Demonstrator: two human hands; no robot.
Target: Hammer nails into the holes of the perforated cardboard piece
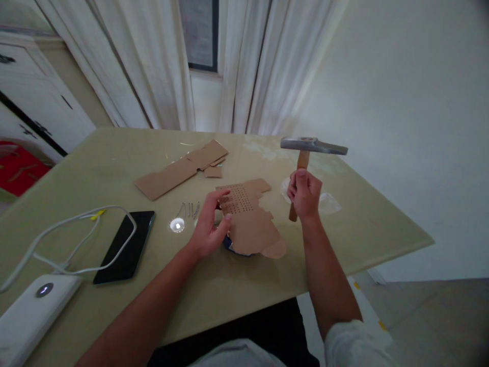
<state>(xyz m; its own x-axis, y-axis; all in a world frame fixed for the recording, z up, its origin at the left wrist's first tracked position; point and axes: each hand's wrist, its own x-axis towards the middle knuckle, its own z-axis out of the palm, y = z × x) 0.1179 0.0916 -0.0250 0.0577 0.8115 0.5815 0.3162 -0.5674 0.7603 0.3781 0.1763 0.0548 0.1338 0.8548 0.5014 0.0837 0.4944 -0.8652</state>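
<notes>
My right hand (pixel 304 192) is wrapped round the wooden handle of a hammer (pixel 314 145), held up above the table with its metal head level. My left hand (pixel 210 224) grips the left edge of a torn piece of brown cardboard (pixel 252 224), thumb and index finger apart on it. Rows of small punched holes cover the cardboard's upper left part. Beneath it shows the edge of a dark blue object (pixel 234 247), mostly hidden. Left of my left hand lie several nails (pixel 190 209) and a small clear round disc (pixel 177 225).
A longer cardboard strip (pixel 171 176) with scraps lies farther back. On the left are a black phone or tablet (pixel 124 250), a white cable (pixel 46 229) and a white power bank (pixel 38 311). Crumpled clear plastic (pixel 329 203) lies behind my right hand.
</notes>
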